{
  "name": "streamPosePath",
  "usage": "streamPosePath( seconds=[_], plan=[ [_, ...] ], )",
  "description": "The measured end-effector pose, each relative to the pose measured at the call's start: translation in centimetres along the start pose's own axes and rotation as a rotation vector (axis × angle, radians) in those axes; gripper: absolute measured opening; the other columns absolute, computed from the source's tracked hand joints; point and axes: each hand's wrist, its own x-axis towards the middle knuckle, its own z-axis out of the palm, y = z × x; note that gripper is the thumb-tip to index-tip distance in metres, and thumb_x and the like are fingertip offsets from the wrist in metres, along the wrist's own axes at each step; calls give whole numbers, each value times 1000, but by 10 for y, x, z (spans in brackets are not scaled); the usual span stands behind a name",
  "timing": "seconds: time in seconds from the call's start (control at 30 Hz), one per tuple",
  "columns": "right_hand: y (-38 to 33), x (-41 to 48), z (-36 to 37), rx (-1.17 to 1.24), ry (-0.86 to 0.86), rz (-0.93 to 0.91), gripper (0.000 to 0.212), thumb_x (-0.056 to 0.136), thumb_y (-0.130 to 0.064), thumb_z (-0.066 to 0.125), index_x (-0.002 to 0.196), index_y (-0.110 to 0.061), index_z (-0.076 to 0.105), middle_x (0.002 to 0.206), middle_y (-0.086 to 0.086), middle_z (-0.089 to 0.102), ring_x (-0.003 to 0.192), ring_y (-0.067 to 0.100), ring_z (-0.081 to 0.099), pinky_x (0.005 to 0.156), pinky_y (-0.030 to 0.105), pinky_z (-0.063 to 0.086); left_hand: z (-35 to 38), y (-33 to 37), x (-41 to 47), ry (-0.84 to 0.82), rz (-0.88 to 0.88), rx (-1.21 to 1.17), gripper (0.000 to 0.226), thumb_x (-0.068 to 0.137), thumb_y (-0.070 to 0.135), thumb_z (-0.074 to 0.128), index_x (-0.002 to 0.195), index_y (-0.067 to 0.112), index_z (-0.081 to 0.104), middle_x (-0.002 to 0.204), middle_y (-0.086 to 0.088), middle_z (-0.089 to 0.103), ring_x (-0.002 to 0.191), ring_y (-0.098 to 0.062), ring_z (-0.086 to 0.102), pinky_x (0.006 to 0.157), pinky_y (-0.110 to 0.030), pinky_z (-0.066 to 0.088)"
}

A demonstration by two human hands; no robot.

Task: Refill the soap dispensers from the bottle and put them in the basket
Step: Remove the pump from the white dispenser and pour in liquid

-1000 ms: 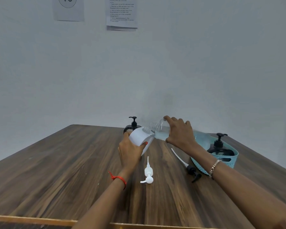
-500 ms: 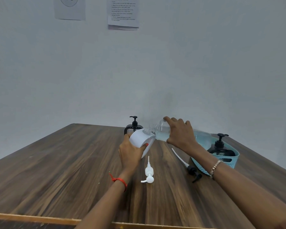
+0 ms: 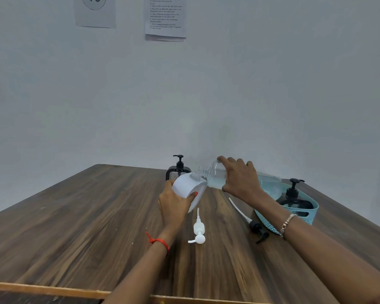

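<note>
Almost nothing has moved since half a second ago: both hands keep the same pose and the pouring goes on. The left hand (image 3: 173, 207) grasps the white dispenser (image 3: 188, 185), tilted to the right, toward the far edge of the table (image 3: 75, 227). The right hand (image 3: 239, 178) is wrapped around the clear bottle (image 3: 215, 176), which lies nearly flat with its neck at the opening of the dispenser.

The basket (image 3: 309, 213) stands at the right edge with a black dispenser (image 3: 294, 200) upright inside. Another black dispenser (image 3: 178, 172) stands at the far edge, just behind the white one. A white pump (image 3: 198, 229) and a black pump (image 3: 256, 227) lie flat on the table, between the hands and the near edge.

On the wall, one sheet (image 3: 94, 12) shows what looks like "16" in a circle, cut off at the top. The text on the other sheet (image 3: 165, 18) is too small to read.
</note>
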Motion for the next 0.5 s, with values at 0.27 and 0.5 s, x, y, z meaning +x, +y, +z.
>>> streamPosePath(
  seconds=[0.27,0.5],
  plan=[
    [-1,-1,-2,14,-2,-9,64,70,-10,60,129,-24,39,109,1,60,94,26,53,74,32,26,-2,0,-1,2,12,-10,57,59,27,86,103,5,57,98,-12,66,87,-25,61,66,-28,42],
    [-2,0,-3,15,-2,-18,63,69,-11,60,128,-23,40,108,1,60,94,26,53,74,32,26,-2,-1,-1,4,-5,-12,56,60,27,86,103,5,56,99,-12,66,89,-27,61,66,-29,44]
  ],
)
